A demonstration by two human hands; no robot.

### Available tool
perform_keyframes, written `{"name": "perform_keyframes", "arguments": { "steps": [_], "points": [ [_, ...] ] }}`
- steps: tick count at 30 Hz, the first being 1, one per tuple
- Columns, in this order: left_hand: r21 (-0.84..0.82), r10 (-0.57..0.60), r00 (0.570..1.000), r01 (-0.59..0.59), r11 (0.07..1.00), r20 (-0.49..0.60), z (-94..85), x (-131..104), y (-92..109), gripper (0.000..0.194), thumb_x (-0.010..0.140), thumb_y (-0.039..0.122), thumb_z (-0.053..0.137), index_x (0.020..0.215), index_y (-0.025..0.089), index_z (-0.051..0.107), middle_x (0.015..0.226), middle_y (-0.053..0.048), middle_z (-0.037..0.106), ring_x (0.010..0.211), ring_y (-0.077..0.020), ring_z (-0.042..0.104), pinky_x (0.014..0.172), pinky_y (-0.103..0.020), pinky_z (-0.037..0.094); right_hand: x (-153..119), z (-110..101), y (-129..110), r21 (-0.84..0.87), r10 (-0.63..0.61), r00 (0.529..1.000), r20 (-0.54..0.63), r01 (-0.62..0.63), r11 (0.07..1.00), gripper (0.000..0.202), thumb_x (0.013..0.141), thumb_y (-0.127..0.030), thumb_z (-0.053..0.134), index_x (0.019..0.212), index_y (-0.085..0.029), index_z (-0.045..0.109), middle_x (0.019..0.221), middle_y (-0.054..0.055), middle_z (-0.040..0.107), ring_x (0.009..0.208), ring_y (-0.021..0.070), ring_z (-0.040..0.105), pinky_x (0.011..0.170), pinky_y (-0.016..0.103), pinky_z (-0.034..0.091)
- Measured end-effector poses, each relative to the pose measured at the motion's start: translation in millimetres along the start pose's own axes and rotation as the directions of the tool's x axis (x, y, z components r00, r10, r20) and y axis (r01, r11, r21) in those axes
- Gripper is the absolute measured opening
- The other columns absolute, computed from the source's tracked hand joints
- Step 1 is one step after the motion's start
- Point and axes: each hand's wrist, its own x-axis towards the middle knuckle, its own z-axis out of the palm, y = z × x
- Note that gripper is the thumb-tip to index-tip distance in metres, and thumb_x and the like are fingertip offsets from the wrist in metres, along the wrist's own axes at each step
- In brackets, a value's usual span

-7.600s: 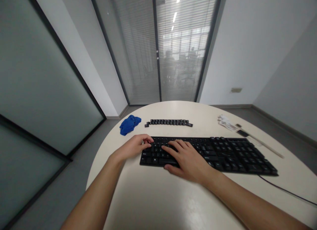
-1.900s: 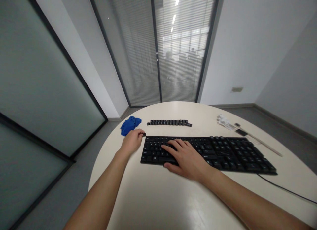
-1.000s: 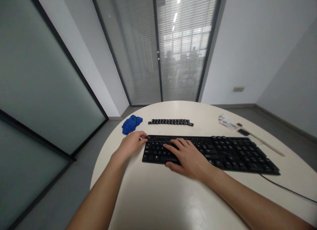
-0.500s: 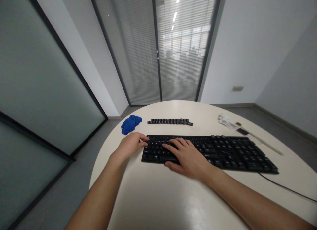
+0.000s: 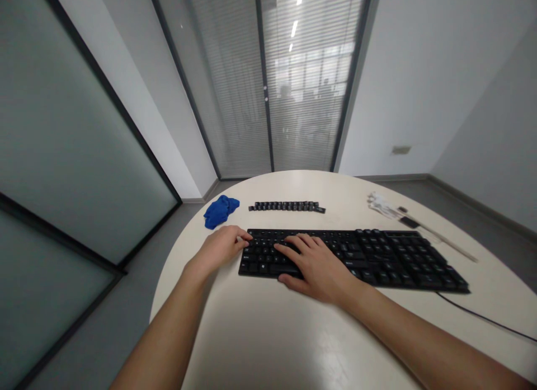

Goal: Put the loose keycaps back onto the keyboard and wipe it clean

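Observation:
A black keyboard (image 5: 354, 255) lies across the table, with keycaps lacking in its upper rows. At its upper left corner is my left hand (image 5: 222, 247), thumb and forefinger brought together at the left end of the top rows. What they pinch, if anything, is too small to make out. My right hand (image 5: 312, 267) rests over the left-middle keys with fingers spread and the thumb by the front edge. Behind the keyboard, loose black keycaps (image 5: 287, 206) stand lined up in two rows.
A crumpled blue cloth (image 5: 221, 211) lies at the left on the round cream table (image 5: 268, 334). To the back right are a white bundle (image 5: 380, 204) and a long pale stick (image 5: 447, 243) beside a small black piece (image 5: 408, 222). The keyboard cable (image 5: 482, 316) runs off right.
My left fingertips have shifted slightly, the forefinger lying a little flatter over the keyboard corner. The right hand stays in place. The whole view has drifted a little.

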Motion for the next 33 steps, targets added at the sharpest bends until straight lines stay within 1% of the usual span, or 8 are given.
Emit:
{"name": "perform_keyframes", "arguments": {
  "steps": [6, 15, 18, 22, 26, 29, 31, 33],
  "points": [
    [0.002, -0.018, 1.0, 0.018, 1.0, -0.018, -2.4, -0.1, 4.6, 0.022, 0.086, 0.026, 0.066, 0.104, 0.027, 0.079, 0.111, -0.005, 0.076, 0.098, -0.0239, 0.068, 0.083, -0.029, 0.048, 0.2, 0.1, -0.6, 0.005, -0.001, 1.0, -0.012, 0.002, 1.0, 0.06, 0.093, -0.052, 0.059, 0.146, -0.026, 0.05, 0.137, 0.014, 0.056, 0.122, 0.0359, 0.049, 0.099, 0.052, 0.042],
    [-0.021, -0.063, 0.998, 0.063, 0.998, -0.018, -5.2, -2.7, 12.1, 0.02, 0.082, 0.029, 0.07, 0.099, 0.027, 0.08, 0.097, -0.006, 0.078, 0.083, -0.0251, 0.068, 0.069, -0.03, 0.044, -0.1, -1.2, -1.3, 0.004, 0.001, 1.0, -0.013, -0.001, 1.0, 0.06, 0.092, -0.052, 0.059, 0.146, -0.026, 0.05, 0.137, 0.013, 0.057, 0.122, 0.0356, 0.05, 0.099, 0.052, 0.042],
    [-0.019, -0.068, 0.998, 0.068, 0.998, -0.017, -5.5, -3.0, 14.1, 0.019, 0.085, 0.034, 0.065, 0.092, 0.026, 0.081, 0.092, -0.006, 0.078, 0.081, -0.0249, 0.068, 0.066, -0.03, 0.042, -0.3, -1.5, -1.7, 0.002, 0.006, 1.0, -0.009, -0.006, 1.0, 0.06, 0.092, -0.052, 0.059, 0.146, -0.026, 0.05, 0.137, 0.013, 0.057, 0.123, 0.0356, 0.05, 0.099, 0.052, 0.042],
    [-0.039, -0.049, 0.999, 0.049, 0.998, -0.019, -2.2, 0.5, 10.2, 0.024, 0.088, 0.036, 0.059, 0.088, 0.025, 0.081, 0.093, -0.007, 0.078, 0.082, -0.0255, 0.068, 0.069, -0.03, 0.044, -0.1, -2.0, -1.7, 0.0, 0.004, 1.0, -0.002, -0.004, 1.0, 0.061, 0.092, -0.053, 0.06, 0.146, -0.026, 0.05, 0.137, 0.013, 0.057, 0.122, 0.0352, 0.05, 0.099, 0.052, 0.042],
    [-0.131, -0.026, 1.0, 0.024, 0.991, -0.012, 3.3, 7.8, -0.7, 0.024, 0.083, 0.038, 0.064, 0.088, 0.022, 0.081, 0.091, -0.007, 0.079, 0.081, -0.0247, 0.068, 0.07, -0.031, 0.045, 0.3, -2.0, -1.8, -0.005, 0.005, 1.0, 0.001, -0.005, 1.0, 0.061, 0.093, -0.053, 0.059, 0.146, -0.026, 0.05, 0.137, 0.013, 0.056, 0.122, 0.0353, 0.05, 0.098, 0.052, 0.042],
    [-0.275, -0.007, 1.0, 0.008, 0.961, 0.005, 5.7, 11.9, -7.6, 0.025, 0.077, 0.039, 0.068, 0.086, 0.019, 0.081, 0.085, -0.007, 0.079, 0.078, -0.0235, 0.068, 0.071, -0.031, 0.046, 0.4, -1.6, -1.7, -0.005, 0.003, 1.0, -0.005, -0.003, 1.0, 0.06, 0.093, -0.053, 0.058, 0.146, -0.026, 0.05, 0.137, 0.013, 0.057, 0.121, 0.0353, 0.05, 0.098, 0.052, 0.043],
    [-0.359, -0.021, 0.999, 0.03, 0.933, 0.03, 6.0, 13.1, -10.2, 0.027, 0.075, 0.04, 0.07, 0.085, 0.017, 0.08, 0.082, -0.006, 0.078, 0.077, -0.0232, 0.068, 0.071, -0.031, 0.047, 0.2, -1.4, -1.5, -0.003, 0.0, 1.0, -0.011, 0.0, 1.0, 0.06, 0.093, -0.053, 0.059, 0.145, -0.026, 0.05, 0.136, 0.013, 0.057, 0.121, 0.0354, 0.05, 0.098, 0.052, 0.043],
    [-0.403, -0.039, 0.998, 0.058, 0.914, 0.055, 5.6, 13.6, -11.2, 0.028, 0.073, 0.041, 0.071, 0.084, 0.017, 0.08, 0.082, -0.006, 0.078, 0.078, -0.0232, 0.068, 0.071, -0.031, 0.048, 0.0, -1.1, -1.3, -0.002, -0.001, 1.0, -0.014, 0.001, 1.0, 0.059, 0.092, -0.052, 0.059, 0.145, -0.027, 0.05, 0.137, 0.013, 0.057, 0.121, 0.0354, 0.05, 0.098, 0.052, 0.043]
  ]
}}
